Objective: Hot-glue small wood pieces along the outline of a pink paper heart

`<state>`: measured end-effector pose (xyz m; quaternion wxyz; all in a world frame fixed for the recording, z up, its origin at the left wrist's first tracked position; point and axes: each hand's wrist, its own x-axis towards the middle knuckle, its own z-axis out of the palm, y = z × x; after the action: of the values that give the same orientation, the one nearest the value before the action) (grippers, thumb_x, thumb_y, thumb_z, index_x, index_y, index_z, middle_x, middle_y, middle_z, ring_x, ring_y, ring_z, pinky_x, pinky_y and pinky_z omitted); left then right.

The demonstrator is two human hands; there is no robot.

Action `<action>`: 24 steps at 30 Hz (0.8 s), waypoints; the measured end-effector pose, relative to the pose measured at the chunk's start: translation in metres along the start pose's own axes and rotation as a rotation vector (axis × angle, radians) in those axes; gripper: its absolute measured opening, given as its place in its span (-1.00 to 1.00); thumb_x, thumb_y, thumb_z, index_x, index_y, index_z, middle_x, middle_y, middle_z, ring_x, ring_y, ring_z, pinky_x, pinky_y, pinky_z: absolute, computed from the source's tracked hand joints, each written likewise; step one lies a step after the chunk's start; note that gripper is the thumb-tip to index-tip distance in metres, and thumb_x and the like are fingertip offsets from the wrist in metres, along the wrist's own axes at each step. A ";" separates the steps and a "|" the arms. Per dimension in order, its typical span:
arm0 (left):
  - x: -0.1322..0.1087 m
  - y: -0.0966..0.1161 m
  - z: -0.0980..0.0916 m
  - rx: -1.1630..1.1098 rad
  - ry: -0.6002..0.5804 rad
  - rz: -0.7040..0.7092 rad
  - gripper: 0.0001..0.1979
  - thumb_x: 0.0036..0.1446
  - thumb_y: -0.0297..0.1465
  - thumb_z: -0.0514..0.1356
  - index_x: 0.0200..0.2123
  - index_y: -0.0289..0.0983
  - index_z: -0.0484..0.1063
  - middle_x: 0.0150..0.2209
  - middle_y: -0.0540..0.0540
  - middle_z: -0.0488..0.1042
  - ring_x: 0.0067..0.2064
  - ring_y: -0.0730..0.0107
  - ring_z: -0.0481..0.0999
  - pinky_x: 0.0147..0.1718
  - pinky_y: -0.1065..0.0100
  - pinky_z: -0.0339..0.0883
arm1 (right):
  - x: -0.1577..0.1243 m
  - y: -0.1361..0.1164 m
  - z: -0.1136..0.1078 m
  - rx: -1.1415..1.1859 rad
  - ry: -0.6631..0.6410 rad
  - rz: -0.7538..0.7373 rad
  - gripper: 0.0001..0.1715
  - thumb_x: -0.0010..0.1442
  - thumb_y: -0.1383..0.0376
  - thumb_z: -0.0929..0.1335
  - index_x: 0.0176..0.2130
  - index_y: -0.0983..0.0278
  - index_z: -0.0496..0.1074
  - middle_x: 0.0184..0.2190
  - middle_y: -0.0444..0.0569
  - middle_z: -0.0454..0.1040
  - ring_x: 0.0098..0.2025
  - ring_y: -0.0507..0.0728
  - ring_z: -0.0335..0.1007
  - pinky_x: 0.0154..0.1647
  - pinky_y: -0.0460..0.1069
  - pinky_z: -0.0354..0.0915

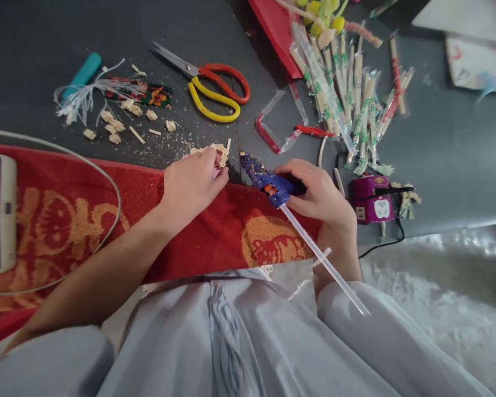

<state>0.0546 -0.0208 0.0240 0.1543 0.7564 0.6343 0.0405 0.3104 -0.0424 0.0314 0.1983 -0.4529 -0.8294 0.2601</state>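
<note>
My right hand (320,190) is wrapped round the handle of a blue glue gun (262,176), its nozzle pointing up and left. A long clear glue stick (324,259) sticks out of the gun's back end. In my left hand (192,179) is a cream-coloured, bumpy craft piece (220,151), pinched between thumb and fingers, with a thin stick standing up at its right side. Fingers cover much of this piece, and a bit of pink shows under them. A small gap separates the nozzle from the piece.
Scissors (215,91) with red and yellow handles lie beyond my hands. Cream bits (113,124) and crumbs are scattered at left. Wrapped sticks (355,94) pile up at back right, near a purple power socket (372,198). A phone (0,215) rests on the red towel (74,209).
</note>
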 end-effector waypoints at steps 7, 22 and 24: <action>-0.003 0.003 -0.003 0.020 0.002 -0.042 -0.76 0.26 -0.31 0.14 -0.05 -0.19 0.51 -0.23 -0.09 0.63 -0.14 0.17 0.64 -0.23 0.29 0.42 | -0.002 0.007 -0.001 0.103 0.027 -0.052 -0.74 0.27 0.18 0.37 -0.10 0.28 0.44 -0.26 -0.02 0.50 -0.24 0.10 0.41 -0.18 0.01 0.34; -0.005 -0.021 0.011 -0.500 0.369 0.183 -0.88 0.18 -0.29 0.29 -0.21 -0.16 0.54 -0.52 0.10 0.42 -0.51 0.53 0.36 -0.49 0.43 0.20 | -0.012 0.007 0.013 0.818 0.109 0.166 -0.48 0.27 -0.16 0.36 -0.21 0.22 0.54 -0.46 -0.11 0.41 -0.46 0.04 0.29 -0.37 0.02 0.27; -0.004 -0.022 0.012 -0.591 0.436 0.266 -0.85 0.20 -0.28 0.28 -0.18 -0.17 0.55 -0.52 0.10 0.40 -0.55 0.55 0.31 -0.53 0.44 0.20 | -0.011 0.005 0.015 0.953 0.152 0.158 -0.49 0.25 -0.15 0.38 -0.19 0.21 0.57 -0.44 -0.10 0.44 -0.53 0.01 0.26 -0.46 0.00 0.24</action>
<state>0.0358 -0.0241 0.0065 0.2207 0.7285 0.5097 0.4009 0.3107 -0.0532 0.0154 0.4230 -0.3908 -0.5644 0.5914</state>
